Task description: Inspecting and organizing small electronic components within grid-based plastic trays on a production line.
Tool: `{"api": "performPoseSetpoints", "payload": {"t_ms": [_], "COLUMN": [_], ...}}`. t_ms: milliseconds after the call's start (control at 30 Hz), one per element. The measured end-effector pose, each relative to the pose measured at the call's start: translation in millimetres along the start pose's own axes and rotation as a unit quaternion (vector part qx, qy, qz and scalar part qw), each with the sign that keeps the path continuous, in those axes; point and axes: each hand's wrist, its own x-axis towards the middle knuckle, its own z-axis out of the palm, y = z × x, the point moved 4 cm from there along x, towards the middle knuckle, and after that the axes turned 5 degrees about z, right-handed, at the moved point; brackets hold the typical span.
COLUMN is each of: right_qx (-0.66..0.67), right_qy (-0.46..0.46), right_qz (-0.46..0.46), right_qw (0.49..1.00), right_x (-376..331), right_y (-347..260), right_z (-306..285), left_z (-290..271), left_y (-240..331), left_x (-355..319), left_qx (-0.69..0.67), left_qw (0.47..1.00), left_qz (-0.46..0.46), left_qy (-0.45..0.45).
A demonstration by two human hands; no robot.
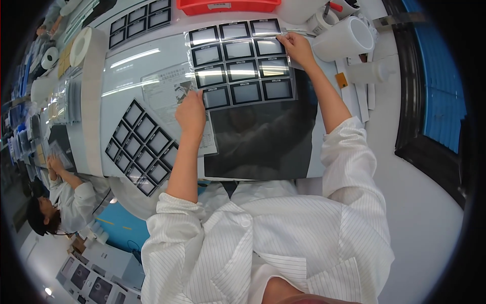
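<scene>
hands both pinching clear sheet of black-framed panels [238, 63]: left hand [191, 112] at near corner, right hand [296, 47] at far edge. looks mid-placement over dark mat [263, 147]; next needs squaring up w/ mat imo.

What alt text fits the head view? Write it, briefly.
Both hands, left hand and right hand, hold a clear sheet of black-framed panels above a dark mat on a white table. A second panel sheet lies to the left.

White pinstriped sleeves [349, 167], black-framed grey panels [238, 63], red tray [228, 6].
</scene>
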Motion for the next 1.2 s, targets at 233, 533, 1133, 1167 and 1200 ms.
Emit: {"api": "performPoseSetpoints", "payload": {"t_ms": [233,533,1133,1167,1200], "right_qx": [-0.008,-0.162,-0.071,-0.074,-0.079], "right_qy": [0.004,0.153,-0.242,-0.263,-0.256], "right_qz": [-0.002,-0.118,-0.104,-0.072,-0.07], "right_qw": [1.0,0.968,0.962,0.959,0.961], "right_x": [-1.1,-38.2,-245.0,-244.1,-243.5], "right_y": [-2.9,-25.1,-240.3,-242.2,-242.4], "right_z": [1.1,-7.6,237.9,239.3,240.9], "left_z": [11.3,1.4,-54.4,-53.6,-55.2], "left_y": [-1.4,-0.4,-264.4,-270.4,-273.3], "left_x": [-3.1,-11.3,-276.6,-277.3,-275.2], "left_qx": [0.082,-0.081,-0.088,-0.122,-0.157], "left_qw": [0.997,0.994,0.898,0.888,0.879], "left_qz": [0.001,-0.067,-0.418,-0.428,-0.434], "left_qy": [-0.001,-0.005,0.104,0.112,0.119]}}
